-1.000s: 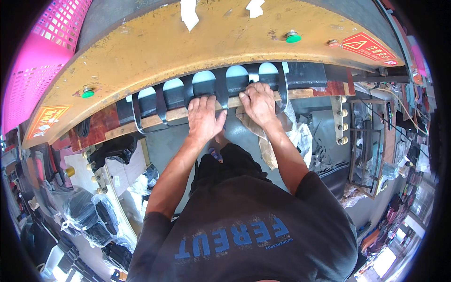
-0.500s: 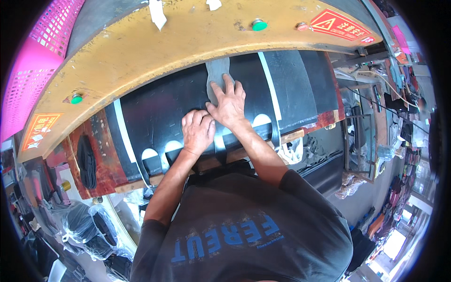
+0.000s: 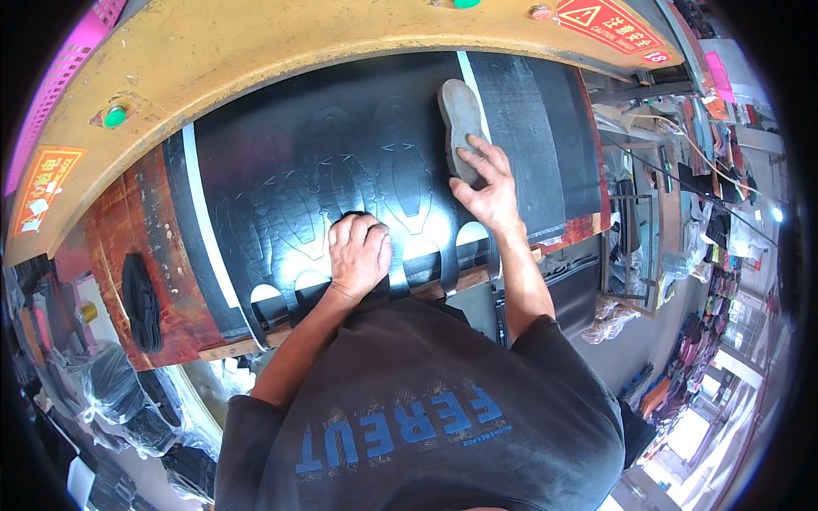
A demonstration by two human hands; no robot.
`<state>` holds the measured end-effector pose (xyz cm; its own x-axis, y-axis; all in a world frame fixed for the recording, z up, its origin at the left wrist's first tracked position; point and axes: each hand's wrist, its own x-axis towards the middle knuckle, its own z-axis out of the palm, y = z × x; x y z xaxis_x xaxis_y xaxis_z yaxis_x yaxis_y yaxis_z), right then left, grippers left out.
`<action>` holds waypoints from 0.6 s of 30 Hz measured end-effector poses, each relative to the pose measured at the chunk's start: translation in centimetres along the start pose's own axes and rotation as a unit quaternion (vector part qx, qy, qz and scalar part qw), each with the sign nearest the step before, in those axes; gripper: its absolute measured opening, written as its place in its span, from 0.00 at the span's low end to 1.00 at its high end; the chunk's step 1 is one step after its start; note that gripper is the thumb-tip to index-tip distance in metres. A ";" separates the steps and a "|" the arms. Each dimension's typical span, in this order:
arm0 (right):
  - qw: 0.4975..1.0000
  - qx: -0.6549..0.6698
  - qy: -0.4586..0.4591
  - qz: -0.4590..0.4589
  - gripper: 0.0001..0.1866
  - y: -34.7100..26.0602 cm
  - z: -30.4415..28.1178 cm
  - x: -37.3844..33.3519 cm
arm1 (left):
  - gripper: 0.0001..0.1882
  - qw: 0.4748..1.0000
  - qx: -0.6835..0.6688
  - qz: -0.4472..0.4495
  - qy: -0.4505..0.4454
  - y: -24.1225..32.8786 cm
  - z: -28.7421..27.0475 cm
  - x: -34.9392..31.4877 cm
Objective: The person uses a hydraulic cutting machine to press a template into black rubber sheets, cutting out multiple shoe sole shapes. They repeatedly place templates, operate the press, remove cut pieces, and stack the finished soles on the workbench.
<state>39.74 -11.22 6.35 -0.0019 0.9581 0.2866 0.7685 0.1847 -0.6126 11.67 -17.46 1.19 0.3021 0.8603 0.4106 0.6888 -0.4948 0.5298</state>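
Observation:
A black sheet (image 3: 281, 123) lies across the board, with several sole-shaped outlines (image 3: 400, 183) cut into it and rounded gaps along its near edge. Toward its right side, by a white strip (image 3: 474, 94), is a grey sole-shaped cutting die (image 3: 461, 115). My right hand (image 3: 487, 186) grips the die's near end, thumb on one side and fingers on the other. My left hand (image 3: 360, 254) is closed on the sheet near its front edge, its fingers curled under beside a small dark patch. What those fingers hold is hidden.
Beyond the sheet runs a yellow machine beam (image 3: 256, 64) with a green button (image 3: 115, 116) and warning labels. A stack of black pieces (image 3: 141, 302) lies on the worn reddish board (image 3: 183, 315) at left. A metal rack (image 3: 635, 243) stands at right.
My right hand has carried the cutting die rightward, from the sheet's middle to beside the white strip. Cut outlines now show where it was. My left hand stays near the front edge.

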 end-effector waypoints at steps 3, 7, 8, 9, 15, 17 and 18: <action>0.988 -0.149 -0.042 -0.028 0.30 0.0 1.8 0.0 | 0.09 1.000 0.002 0.004 0.000 -0.2 0.0 0.5; 0.987 0.097 0.010 0.129 0.27 1.8 1.0 1.6 | 0.08 1.000 -0.005 0.009 -0.002 -1.0 -0.4 2.6; 0.991 0.060 0.058 0.101 0.27 2.7 0.0 2.3 | 0.09 1.000 -0.010 0.018 0.002 -1.1 -0.5 3.6; 0.987 0.056 0.116 0.099 0.24 3.6 -0.6 3.1 | 0.09 0.999 -0.016 0.033 0.008 -1.4 -0.5 4.6; 0.931 0.193 0.168 0.260 0.19 6.9 -1.1 6.4 | 0.06 0.989 -0.108 0.068 -0.077 -3.4 -1.7 9.1; 0.919 0.229 0.174 0.268 0.21 5.9 -0.3 8.2 | 0.06 0.986 -0.088 0.031 -0.137 -4.1 -1.8 10.1; 0.917 0.255 0.188 0.244 0.25 4.9 0.1 9.4 | 0.07 0.988 -0.073 0.034 -0.130 -4.5 -1.6 10.5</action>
<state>43.40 -1.29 5.94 0.5564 0.8286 0.0619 0.2206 -0.0755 -0.9724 10.68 -6.35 4.33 0.5168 0.8174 0.2546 0.5650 -0.5490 0.6159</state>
